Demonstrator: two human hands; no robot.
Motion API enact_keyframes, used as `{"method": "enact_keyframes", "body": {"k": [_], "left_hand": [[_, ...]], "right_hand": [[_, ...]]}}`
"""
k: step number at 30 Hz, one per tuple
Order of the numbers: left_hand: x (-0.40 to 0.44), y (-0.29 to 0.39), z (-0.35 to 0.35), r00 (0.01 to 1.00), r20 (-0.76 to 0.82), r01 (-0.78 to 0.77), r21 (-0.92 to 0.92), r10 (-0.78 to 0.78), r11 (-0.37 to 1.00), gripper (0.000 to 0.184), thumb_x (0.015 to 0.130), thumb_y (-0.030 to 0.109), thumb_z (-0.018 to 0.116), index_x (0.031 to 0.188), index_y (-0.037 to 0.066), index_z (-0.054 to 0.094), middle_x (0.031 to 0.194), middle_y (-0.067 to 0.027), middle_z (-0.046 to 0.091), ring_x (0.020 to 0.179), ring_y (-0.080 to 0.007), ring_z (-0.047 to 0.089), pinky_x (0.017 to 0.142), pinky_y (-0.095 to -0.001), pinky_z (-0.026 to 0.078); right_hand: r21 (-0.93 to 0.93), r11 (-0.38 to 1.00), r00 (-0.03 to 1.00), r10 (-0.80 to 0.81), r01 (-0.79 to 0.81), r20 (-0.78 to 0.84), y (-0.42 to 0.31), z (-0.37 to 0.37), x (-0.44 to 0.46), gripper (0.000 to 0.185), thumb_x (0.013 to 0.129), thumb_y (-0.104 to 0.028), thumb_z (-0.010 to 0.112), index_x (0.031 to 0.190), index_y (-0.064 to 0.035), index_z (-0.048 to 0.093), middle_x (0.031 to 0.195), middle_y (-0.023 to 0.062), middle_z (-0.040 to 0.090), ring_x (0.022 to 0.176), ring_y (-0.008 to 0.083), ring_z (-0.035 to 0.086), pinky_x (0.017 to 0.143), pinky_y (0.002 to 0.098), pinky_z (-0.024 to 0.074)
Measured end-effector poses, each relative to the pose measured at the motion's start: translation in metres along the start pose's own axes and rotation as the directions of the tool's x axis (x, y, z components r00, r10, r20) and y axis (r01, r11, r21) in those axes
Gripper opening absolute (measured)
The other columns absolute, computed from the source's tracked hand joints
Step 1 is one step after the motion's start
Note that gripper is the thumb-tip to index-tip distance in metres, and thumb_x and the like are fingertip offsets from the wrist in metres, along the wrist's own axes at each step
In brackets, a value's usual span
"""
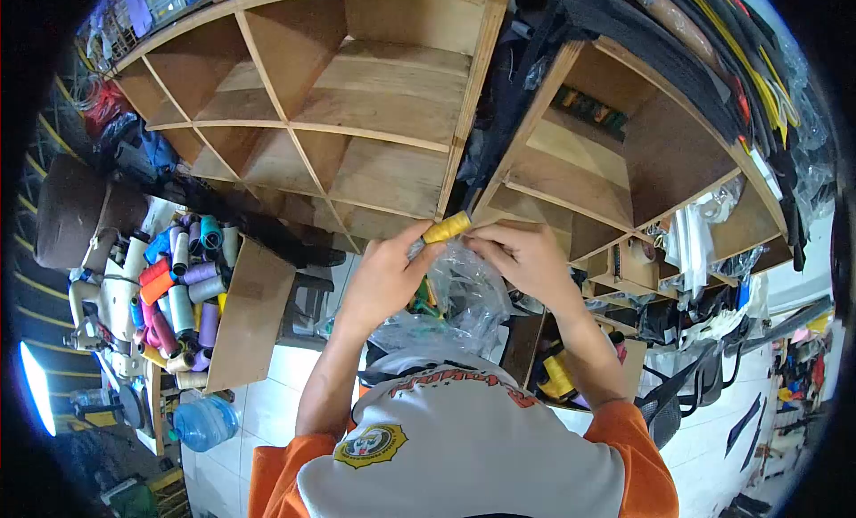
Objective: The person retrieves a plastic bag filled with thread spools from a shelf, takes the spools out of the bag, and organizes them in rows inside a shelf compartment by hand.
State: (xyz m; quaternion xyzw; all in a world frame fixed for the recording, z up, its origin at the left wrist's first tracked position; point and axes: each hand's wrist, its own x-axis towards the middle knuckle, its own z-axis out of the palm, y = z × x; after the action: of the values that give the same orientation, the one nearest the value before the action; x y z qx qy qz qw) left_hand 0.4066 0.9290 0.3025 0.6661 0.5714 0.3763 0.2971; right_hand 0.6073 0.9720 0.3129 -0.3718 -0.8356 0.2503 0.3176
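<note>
My left hand point(389, 267) is closed around a small spool of yellow thread point(447, 227), held tilted in front of my chest. Just to the right of the spool's end is my right hand point(515, 255), with thumb and fingertips pinched together. Whatever it pinches is too small to make out. Beneath both hands lies a crumpled clear plastic bag point(465, 295), and some green and yellow items show through it.
Wooden cubby shelves point(383, 94) stand ahead, with another shelf unit point(571, 175) at the right. On the left, a cardboard box point(254, 313) adjoins many coloured thread cones point(183, 291). A blue water jug point(205, 423) sits on the tiled floor.
</note>
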Motion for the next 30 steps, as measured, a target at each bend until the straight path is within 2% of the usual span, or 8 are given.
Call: {"method": "enact_keyframes", "body": {"k": [4,7,10,13,17,19,26,30], "left_hand": [[-0.005,-0.003,0.003,0.999,0.010,0.038,0.051,-0.038,0.998,0.029,0.084,0.016,0.061,0.108,0.000,0.058,0.066,-0.0203,0.058,0.051,-0.0210,0.060,0.053,-0.0292,0.045],[-0.010,-0.006,0.003,0.997,0.082,0.025,-0.115,-0.016,0.993,0.031,0.084,0.019,0.060,0.109,0.002,0.057,0.077,-0.0244,0.059,0.071,-0.0410,0.059,0.060,-0.0408,0.046],[-0.016,-0.006,0.003,0.986,0.104,-0.117,-0.096,0.127,0.989,0.033,0.083,0.018,0.061,0.111,0.001,0.057,0.069,-0.0235,0.058,0.061,-0.0357,0.061,0.055,-0.0383,0.046],[-0.018,-0.007,-0.008,0.998,0.059,-0.009,-0.050,0.012,0.999,0.029,0.083,0.011,0.062,0.107,-0.004,0.057,0.076,-0.0189,0.063,0.067,-0.0182,0.064,0.064,-0.0285,0.048],[-0.019,-0.016,-0.012,0.994,0.037,0.102,-0.101,-0.099,0.990,0.030,0.082,0.012,0.061,0.107,-0.005,0.057,0.077,-0.0211,0.062,0.063,-0.0176,0.061,0.061,-0.0286,0.047],[-0.019,-0.016,-0.004,0.998,0.058,0.003,-0.058,0.000,0.998,0.032,0.083,0.019,0.061,0.110,0.002,0.058,0.059,-0.0218,0.055,0.052,-0.0337,0.058,0.051,-0.0356,0.045],[-0.018,-0.016,-0.003,0.993,0.087,0.102,-0.218,-0.085,0.971,0.031,0.084,0.020,0.061,0.108,0.001,0.059,0.060,-0.0206,0.055,0.047,-0.0248,0.058,0.048,-0.0331,0.043],[-0.018,-0.015,-0.003,0.999,0.001,-0.034,-0.080,0.034,0.996,0.029,0.084,0.021,0.060,0.106,0.002,0.059,0.066,-0.0229,0.057,0.056,-0.0350,0.058,0.052,-0.0361,0.045]], "right_hand": [[-0.059,0.994,0.994,-0.092,0.096,0.062,-0.027,-0.024,0.000,0.012,0.080,-0.010,0.063,0.089,-0.0033,0.065,0.079,0.0107,0.065,0.070,0.0252,0.063,0.063,0.0315,0.0492],[-0.101,0.978,0.977,-0.168,0.182,0.134,-0.033,-0.034,0.015,0.012,0.082,-0.011,0.061,0.089,-0.0023,0.064,0.082,0.0101,0.065,0.074,0.0245,0.064,0.066,0.0314,0.0496],[-0.062,0.968,0.958,-0.230,0.244,0.174,-0.013,-0.021,0.046,0.013,0.082,-0.012,0.059,0.089,-0.0022,0.065,0.081,0.0117,0.065,0.074,0.0266,0.063,0.066,0.0333,0.0495],[-0.007,0.975,0.910,-0.206,0.224,0.361,0.017,-0.006,0.056,0.014,0.080,-0.012,0.058,0.089,-0.0030,0.065,0.077,0.0137,0.064,0.073,0.0283,0.063,0.066,0.0357,0.0492],[-0.185,0.923,0.857,-0.221,0.338,0.465,-0.024,-0.011,0.027,0.012,0.078,-0.015,0.059,0.083,-0.0058,0.064,0.074,0.0102,0.062,0.069,0.0283,0.061,0.061,0.0378,0.0478],[-0.347,0.859,0.868,-0.198,0.377,0.456,-0.053,-0.024,0.023,0.014,0.078,-0.016,0.060,0.087,-0.0058,0.063,0.078,0.0098,0.061,0.072,0.0282,0.060,0.060,0.0367,0.0473],[-0.182,0.923,0.826,-0.200,0.340,0.526,0.004,-0.014,0.042,0.014,0.079,-0.014,0.057,0.088,-0.0089,0.065,0.077,0.0109,0.059,0.072,0.0280,0.059,0.062,0.0379,0.0471],[-0.244,0.853,0.805,-0.287,0.461,0.519,-0.035,-0.023,0.032,0.013,0.078,-0.016,0.056,0.087,-0.0095,0.064,0.076,0.0091,0.060,0.070,0.0278,0.060,0.060,0.0387,0.0480]]}}
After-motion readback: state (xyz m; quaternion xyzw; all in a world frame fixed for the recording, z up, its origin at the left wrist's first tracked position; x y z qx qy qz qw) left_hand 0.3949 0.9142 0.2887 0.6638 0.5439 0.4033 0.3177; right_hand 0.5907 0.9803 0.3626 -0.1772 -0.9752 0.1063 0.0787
